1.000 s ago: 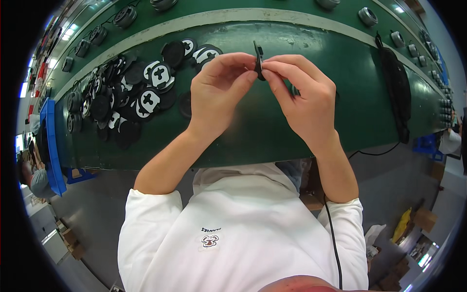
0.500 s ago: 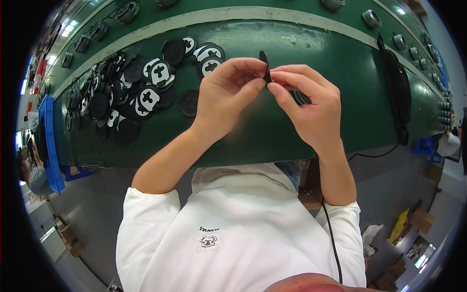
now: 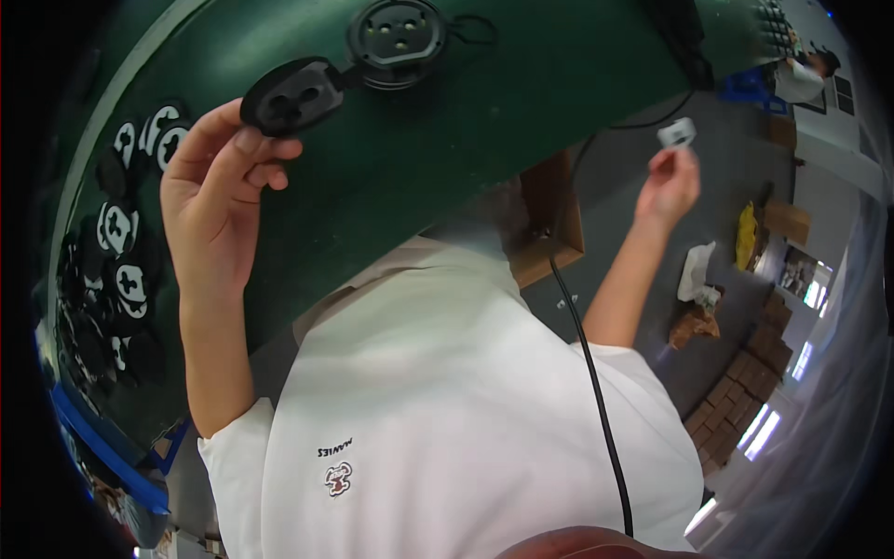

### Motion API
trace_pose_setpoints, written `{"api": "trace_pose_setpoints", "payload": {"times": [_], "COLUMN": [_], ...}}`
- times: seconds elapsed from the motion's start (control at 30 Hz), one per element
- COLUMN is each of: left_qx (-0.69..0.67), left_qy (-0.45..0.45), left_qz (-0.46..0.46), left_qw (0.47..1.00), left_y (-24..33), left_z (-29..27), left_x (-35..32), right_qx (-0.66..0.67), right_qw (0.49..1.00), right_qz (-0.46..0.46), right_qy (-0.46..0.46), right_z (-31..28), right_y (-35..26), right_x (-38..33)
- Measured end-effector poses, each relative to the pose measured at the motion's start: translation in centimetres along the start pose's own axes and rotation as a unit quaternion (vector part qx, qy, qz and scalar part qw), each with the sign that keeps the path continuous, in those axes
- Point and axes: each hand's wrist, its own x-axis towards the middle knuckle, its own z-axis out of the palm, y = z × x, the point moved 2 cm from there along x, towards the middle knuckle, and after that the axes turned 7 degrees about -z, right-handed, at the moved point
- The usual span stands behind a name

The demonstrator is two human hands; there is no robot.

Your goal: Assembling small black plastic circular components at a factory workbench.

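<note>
The left hand [image 3: 219,191] pinches a black disc [image 3: 293,96] between thumb and fingers above the green table [image 3: 391,168], just beside a round housing [image 3: 396,42], while the right hand [image 3: 669,191], out past the table's edge, is pinching a small white piece [image 3: 677,132] with its fingertips.

Grey floor [image 3: 619,210], right of the green bench [image 3: 419,163] — crumpled white bundle [image 3: 694,273], yellow bundle [image 3: 746,238] beside a brown carton [image 3: 788,222], stacked brown cardboard boxes [image 3: 734,405]. By the bench edge — an open tan cardboard box [image 3: 563,250]; lower left, a blue plastic tray [image 3: 104,458].
</note>
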Motion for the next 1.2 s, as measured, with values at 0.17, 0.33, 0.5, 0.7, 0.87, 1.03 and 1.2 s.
{"api": "trace_pose_setpoints", "payload": {"times": [0.17, 0.33, 0.5, 0.7, 0.87, 1.03, 1.2], "left_qx": [0.066, 0.09, 0.206, 0.306, 0.357, 0.373, 0.623], "left_qy": [-0.051, -0.174, -0.176, -0.172, -0.215, -0.27, -0.232], "left_qz": [0.08, 0.087, 0.095, 0.102, 0.126, 0.23, 0.286], "left_qw": [0.993, 0.977, 0.958, 0.931, 0.9, 0.858, 0.69], "left_y": [-1.0, -1.5, -1.3, 0.8, 1.6, 4.1, 4.7], "left_z": [1.2, 2.3, 5.9, 7.0, 7.8, 11.0, 10.0], "left_x": [0.4, 0.5, -0.8, -1.6, -1.0, 2.1, 4.9], "right_qx": [-0.397, -0.29, -0.019, 0.02, 0.059, -0.021, -0.07], "right_qw": [0.849, 0.948, 0.878, 0.796, 0.799, 0.849, 0.894], "right_qz": [0.311, 0.036, -0.084, -0.107, -0.143, -0.163, -0.126], "right_qy": [-0.155, -0.125, -0.47, -0.596, -0.581, -0.502, -0.423], "right_z": [-10.1, -2.0, 14.0, 19.8, 19.2, 18.4, 17.8], "right_y": [11.4, 3.4, -7.7, -8.2, -8.8, -8.9, -8.8], "right_x": [-9.0, -4.0, -6.9, -9.4, -9.1, -7.7, -7.2]}}
